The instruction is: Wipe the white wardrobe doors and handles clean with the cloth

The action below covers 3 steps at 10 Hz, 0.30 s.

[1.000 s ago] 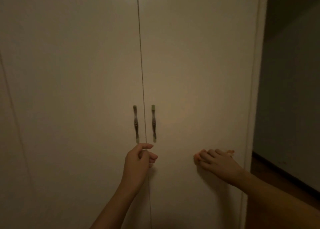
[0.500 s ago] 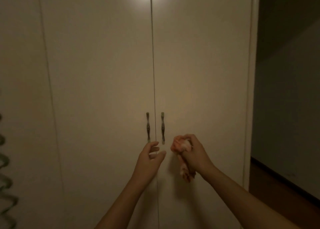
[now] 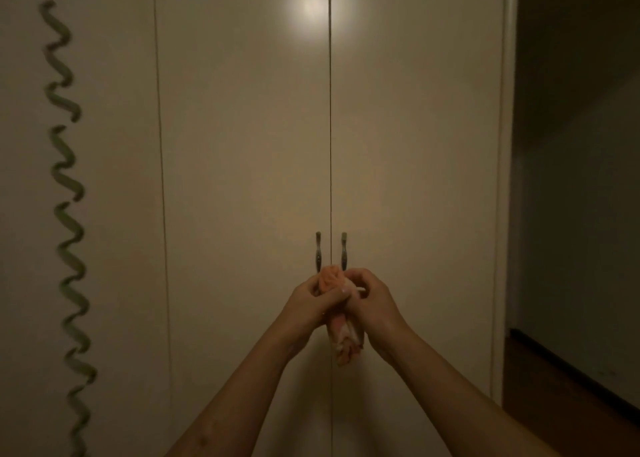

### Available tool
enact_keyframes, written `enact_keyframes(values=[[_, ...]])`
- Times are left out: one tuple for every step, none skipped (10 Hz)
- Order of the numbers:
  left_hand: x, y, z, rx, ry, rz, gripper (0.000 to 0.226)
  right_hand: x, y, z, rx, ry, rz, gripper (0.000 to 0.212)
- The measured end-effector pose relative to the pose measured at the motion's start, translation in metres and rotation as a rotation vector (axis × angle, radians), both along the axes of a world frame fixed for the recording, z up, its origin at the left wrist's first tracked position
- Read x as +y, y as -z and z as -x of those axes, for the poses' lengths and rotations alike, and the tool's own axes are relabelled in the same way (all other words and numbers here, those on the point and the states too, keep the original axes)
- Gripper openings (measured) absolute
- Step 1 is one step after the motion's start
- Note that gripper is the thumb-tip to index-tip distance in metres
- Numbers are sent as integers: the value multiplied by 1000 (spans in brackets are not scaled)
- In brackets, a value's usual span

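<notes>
- Since half a second ago, left hand (image 3: 313,299) has joined right hand (image 3: 367,297) on the cloth (image 3: 341,332).
- Both hands grip the bunched cloth, just below the two handles (image 3: 318,250), in front of the wardrobe doors (image 3: 415,162).

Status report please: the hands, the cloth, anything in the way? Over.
Bunched cloth gripped by left hand and right hand, just below the handles. Wardrobe doors shut. Nothing in the way.
</notes>
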State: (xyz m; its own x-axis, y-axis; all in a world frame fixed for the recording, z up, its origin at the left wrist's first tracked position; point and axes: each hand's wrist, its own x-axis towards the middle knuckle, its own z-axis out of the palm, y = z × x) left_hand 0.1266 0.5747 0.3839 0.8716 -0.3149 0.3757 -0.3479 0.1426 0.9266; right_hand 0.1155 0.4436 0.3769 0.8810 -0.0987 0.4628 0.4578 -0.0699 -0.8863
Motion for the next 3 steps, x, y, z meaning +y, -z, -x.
enact_keyframes(values=[[-1, -2, 5, 1, -39, -21, 28, -8, -2, 7, 5, -5, 23, 23], [-2, -6, 10, -2, -128, -49, 32, -16, 0, 12, 13, -7, 137, 22], [-5, -10, 10, -5, -180, -41, 26, -28, -12, 14, 18, 22, 324, 28]])
